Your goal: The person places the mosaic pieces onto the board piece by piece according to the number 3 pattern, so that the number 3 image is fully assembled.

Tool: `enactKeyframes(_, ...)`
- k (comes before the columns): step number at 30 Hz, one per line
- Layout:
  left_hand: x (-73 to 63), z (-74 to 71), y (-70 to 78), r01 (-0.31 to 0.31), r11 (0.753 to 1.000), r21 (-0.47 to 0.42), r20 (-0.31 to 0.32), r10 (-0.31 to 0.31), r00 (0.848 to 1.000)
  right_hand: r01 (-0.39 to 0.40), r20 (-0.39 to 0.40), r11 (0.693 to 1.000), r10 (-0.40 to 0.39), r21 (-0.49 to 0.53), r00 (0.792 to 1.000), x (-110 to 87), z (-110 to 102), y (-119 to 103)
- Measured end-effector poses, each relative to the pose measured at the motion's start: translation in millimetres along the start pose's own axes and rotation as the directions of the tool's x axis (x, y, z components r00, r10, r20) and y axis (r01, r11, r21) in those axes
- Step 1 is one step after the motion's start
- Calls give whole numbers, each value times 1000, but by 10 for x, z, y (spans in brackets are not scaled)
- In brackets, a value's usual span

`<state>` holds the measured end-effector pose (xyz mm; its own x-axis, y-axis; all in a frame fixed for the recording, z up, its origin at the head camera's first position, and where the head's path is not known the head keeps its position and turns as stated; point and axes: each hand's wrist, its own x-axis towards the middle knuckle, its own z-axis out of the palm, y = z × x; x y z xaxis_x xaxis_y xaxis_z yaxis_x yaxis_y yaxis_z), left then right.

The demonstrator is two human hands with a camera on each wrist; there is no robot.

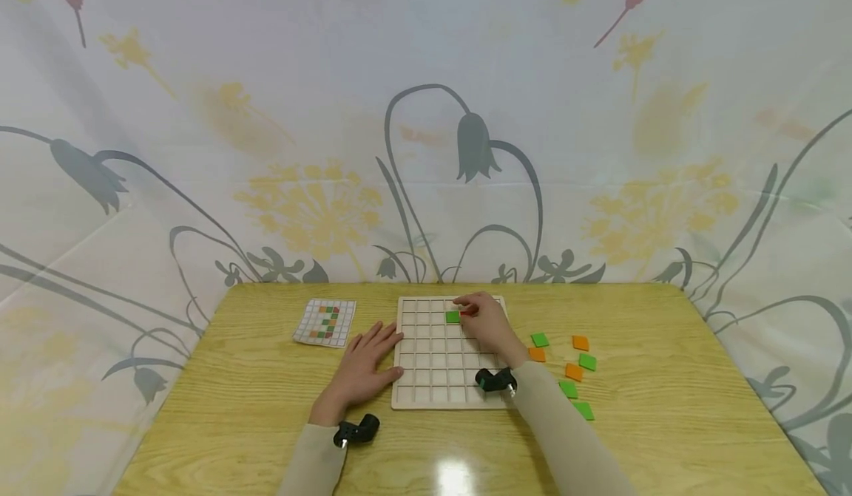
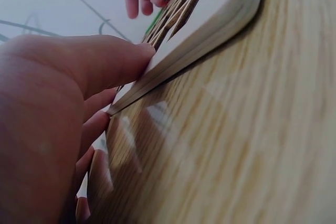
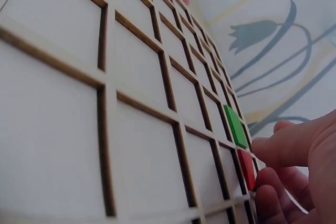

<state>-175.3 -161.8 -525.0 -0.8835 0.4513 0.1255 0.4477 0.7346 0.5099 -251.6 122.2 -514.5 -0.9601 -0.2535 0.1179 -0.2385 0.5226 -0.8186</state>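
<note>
While a big flowery backdrop (image 1: 426, 52) hangs behind, the wooden tabletop (image 1: 679, 378) is in front, and a pale board (image 1: 433, 359) with lots of squares lies on it. The left hand (image 1: 364, 367) is spread out, touching the board's left edge. The right hand (image 1: 489, 326) is over the far part of the board, its bent fingers pinching a red tile (image 3: 247, 170). A paper card (image 1: 325, 324) with coloured squares lies near the left hand. Seven loose tiles (image 1: 580, 343), green and orange, lie right of the board. Another green tile (image 1: 452, 317) sits on the board, just beside the red one.
</note>
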Motion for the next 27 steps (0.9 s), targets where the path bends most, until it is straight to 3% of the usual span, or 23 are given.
enactKeyframes(10,2,10,7,-4,1000,27,-12,4,1000,-8,-39,1000,7,-15,999,-117,-211,48)
enactKeyframes(27,0,11,-9,16,1000,21,4,-16,1000,50,-59,992,-57,-119,997,-471,-583,85)
